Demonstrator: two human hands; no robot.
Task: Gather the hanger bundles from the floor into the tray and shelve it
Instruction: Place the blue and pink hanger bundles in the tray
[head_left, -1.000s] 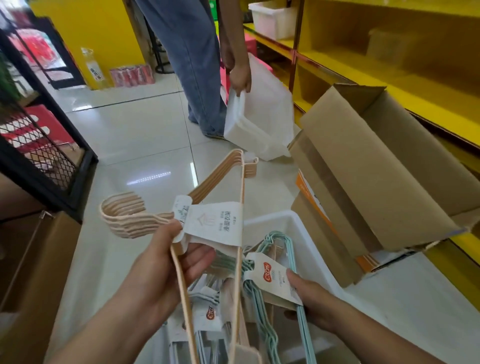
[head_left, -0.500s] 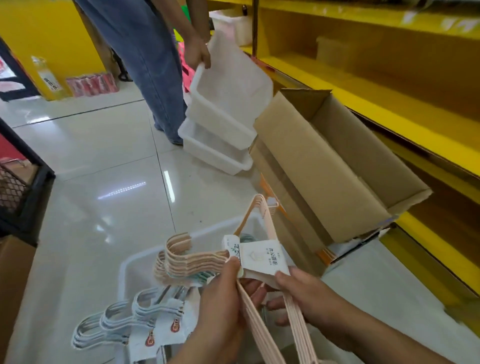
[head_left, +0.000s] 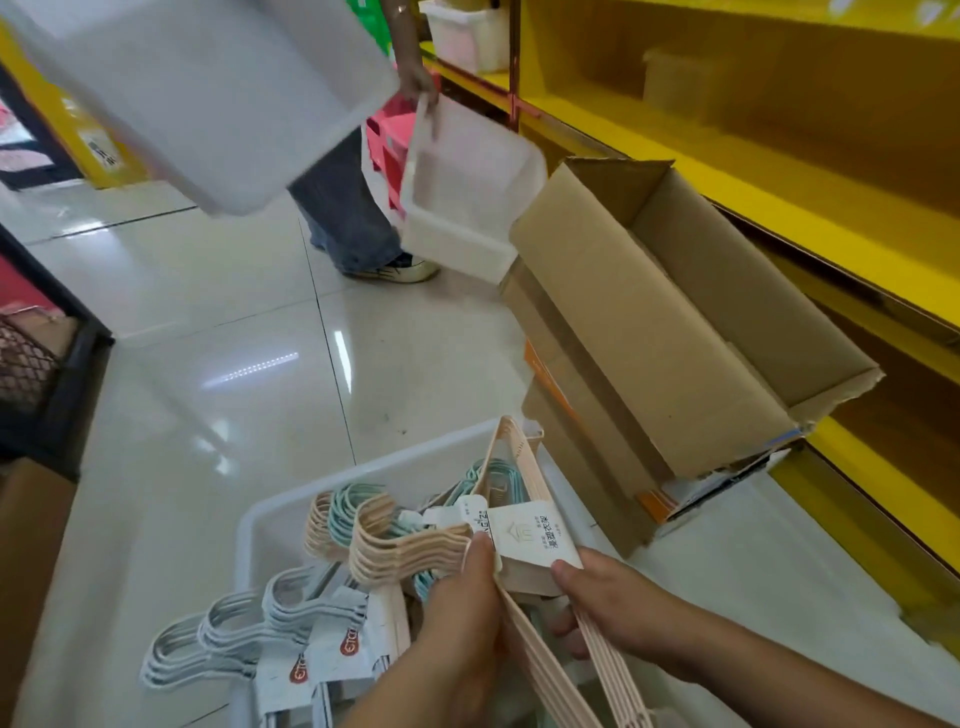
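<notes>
A white plastic tray (head_left: 363, 470) sits on the tiled floor in front of me. It holds a grey hanger bundle (head_left: 228, 631) with hooks over its left rim, and mint-green hangers (head_left: 348, 512) and another pink bundle further in. A pink hanger bundle (head_left: 410, 553) with a white paper label lies over the tray's middle. My left hand (head_left: 462, 623) grips it at the neck, just left of the label. My right hand (head_left: 613, 608) holds its label and right-hand bars.
An open cardboard box (head_left: 665, 322) leans against the yellow shelving (head_left: 779, 156) on the right. Another person (head_left: 348, 223) stands ahead holding a white tray (head_left: 467, 192) in one hand and a second, blurred one (head_left: 208, 88) at upper left. A black wire rack (head_left: 47, 374) is at left.
Both hands have lowered the pink bundle into the tray. The other person has separated the two white trays, lifting one up to the upper left.
</notes>
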